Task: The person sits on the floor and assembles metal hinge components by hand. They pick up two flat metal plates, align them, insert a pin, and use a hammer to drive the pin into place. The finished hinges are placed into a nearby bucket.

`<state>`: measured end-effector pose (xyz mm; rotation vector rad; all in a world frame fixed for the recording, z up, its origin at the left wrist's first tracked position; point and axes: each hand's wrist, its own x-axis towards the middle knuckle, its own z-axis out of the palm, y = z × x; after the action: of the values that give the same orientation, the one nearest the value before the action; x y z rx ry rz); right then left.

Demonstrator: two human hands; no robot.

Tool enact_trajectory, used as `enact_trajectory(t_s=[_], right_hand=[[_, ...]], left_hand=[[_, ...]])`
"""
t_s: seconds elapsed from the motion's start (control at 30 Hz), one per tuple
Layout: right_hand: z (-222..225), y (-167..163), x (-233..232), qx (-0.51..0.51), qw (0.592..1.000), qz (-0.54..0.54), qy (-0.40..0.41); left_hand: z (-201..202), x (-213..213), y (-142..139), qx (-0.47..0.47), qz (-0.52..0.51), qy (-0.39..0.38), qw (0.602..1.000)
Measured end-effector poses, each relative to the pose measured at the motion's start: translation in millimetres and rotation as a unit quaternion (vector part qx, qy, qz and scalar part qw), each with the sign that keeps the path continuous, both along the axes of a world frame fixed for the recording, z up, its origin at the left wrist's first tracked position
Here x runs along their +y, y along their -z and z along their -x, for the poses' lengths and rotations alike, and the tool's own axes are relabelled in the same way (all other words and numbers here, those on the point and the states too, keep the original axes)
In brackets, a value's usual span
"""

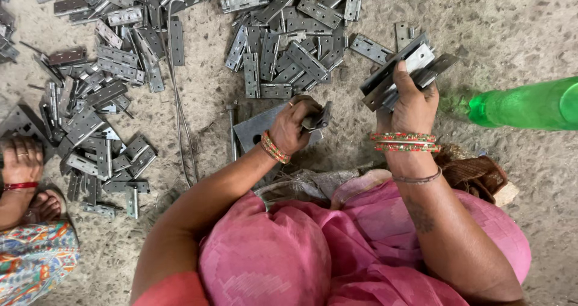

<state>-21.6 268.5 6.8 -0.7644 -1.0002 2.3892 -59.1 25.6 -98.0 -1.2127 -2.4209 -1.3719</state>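
Observation:
My right hand [413,101] grips a stack of grey metal hinges [402,71], thumb pressed across the top one, held up above the sandy ground. My left hand [293,124] is closed around a dark metal tool or piece [318,118] and rests over a flat grey metal plate [256,128] lying on the ground. Both wrists wear red and gold bangles. Pink cloth over my knees fills the lower middle.
Heaps of loose grey hinges [289,47] lie ahead, with more hinges [102,71] at the left. A thin wire [180,113] runs down the ground. A green plastic bottle [524,104] lies at right. Another person's hand [23,160] and foot sit at left.

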Motion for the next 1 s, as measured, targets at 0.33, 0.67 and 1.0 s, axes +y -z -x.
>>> enact_trajectory(t_s=[0.33,0.67,1.0], right_hand=[[2,10,0,-0.047,0.999,0.007,0.021],[16,48,-10,-0.146,0.984,-0.023,-0.104],[8,46,-40,-0.072,0.949,-0.042,-0.304]], left_hand=[[3,-8,7,-0.076,0.100,-0.035,0.991],[19,1,-51,0.019,-0.008,-0.090,0.996],[22,1,-107,0.212,0.052,-0.029,0.976]])
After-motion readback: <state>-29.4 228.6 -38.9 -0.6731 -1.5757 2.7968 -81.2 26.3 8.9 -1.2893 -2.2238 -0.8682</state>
